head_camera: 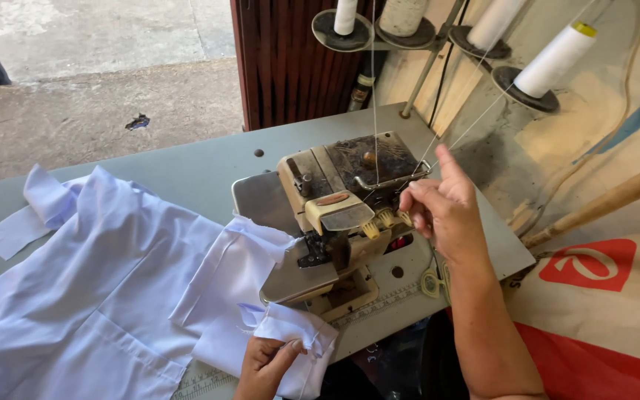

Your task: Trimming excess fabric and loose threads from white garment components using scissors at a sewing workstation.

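1. The pale blue cotton garment (112,296) lay at nine o'clock of the worn beige overlock machine (335,215).
2. Your left hand (264,363) pinched its folded edge at six o'clock.
3. Your right hand (442,207), forefinger raised, pinched thread at three o'clock, below the white thread cones (553,59).

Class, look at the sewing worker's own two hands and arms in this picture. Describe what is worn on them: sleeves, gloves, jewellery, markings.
Both hands are bare, with no gloves. The right hand and its forearm are uncovered right down to the frame's edge; no sleeve, watch or bracelet shows. The left hand is only partly in view at the bottom edge, also ungloved, with no sleeve visible. No rings or markings can be made out.
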